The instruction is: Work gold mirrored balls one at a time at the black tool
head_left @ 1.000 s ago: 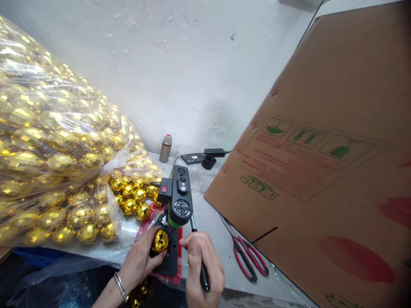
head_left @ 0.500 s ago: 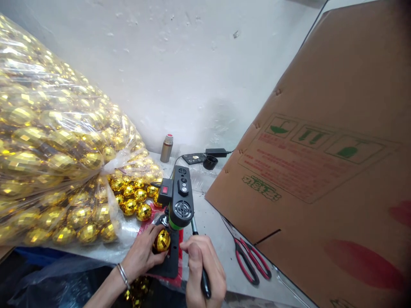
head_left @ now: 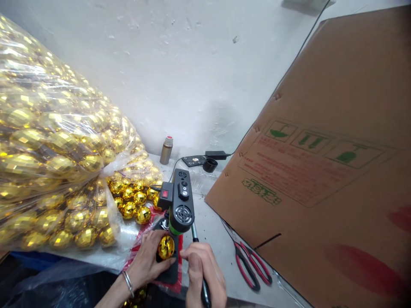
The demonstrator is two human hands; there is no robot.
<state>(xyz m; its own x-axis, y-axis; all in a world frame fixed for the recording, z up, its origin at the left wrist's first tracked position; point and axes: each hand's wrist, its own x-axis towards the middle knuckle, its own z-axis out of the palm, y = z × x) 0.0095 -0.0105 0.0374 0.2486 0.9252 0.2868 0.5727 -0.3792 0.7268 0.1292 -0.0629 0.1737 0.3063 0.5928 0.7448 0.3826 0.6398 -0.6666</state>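
Note:
My left hand (head_left: 150, 256), with a silver bangle at the wrist, curls its fingers and thumb around a gold mirrored ball (head_left: 166, 247). The ball sits over the black base of a small bench drill press (head_left: 183, 201), just in front of its green-ringed lower end. Whatever bit or spindle lies under the head is hidden. My right hand (head_left: 205, 271) is closed around the black-gripped lever (head_left: 195, 234) on the press's right side, its rod slanting up to the machine. A red switch (head_left: 165, 193) shows on the press's left box.
A tied clear bag (head_left: 48, 149) full of gold balls fills the left, with several loose balls (head_left: 129, 209) beside it. Red-black scissors (head_left: 253, 265) lie right, against a large cardboard box (head_left: 308, 171). Behind stand a metal flask (head_left: 166, 150), a black cap (head_left: 209, 164) and a power adapter (head_left: 215, 154).
My left hand has shifted slightly right with the ball, which has turned so dark marks or gaps now show on its face. My right hand keeps its hold on the lever.

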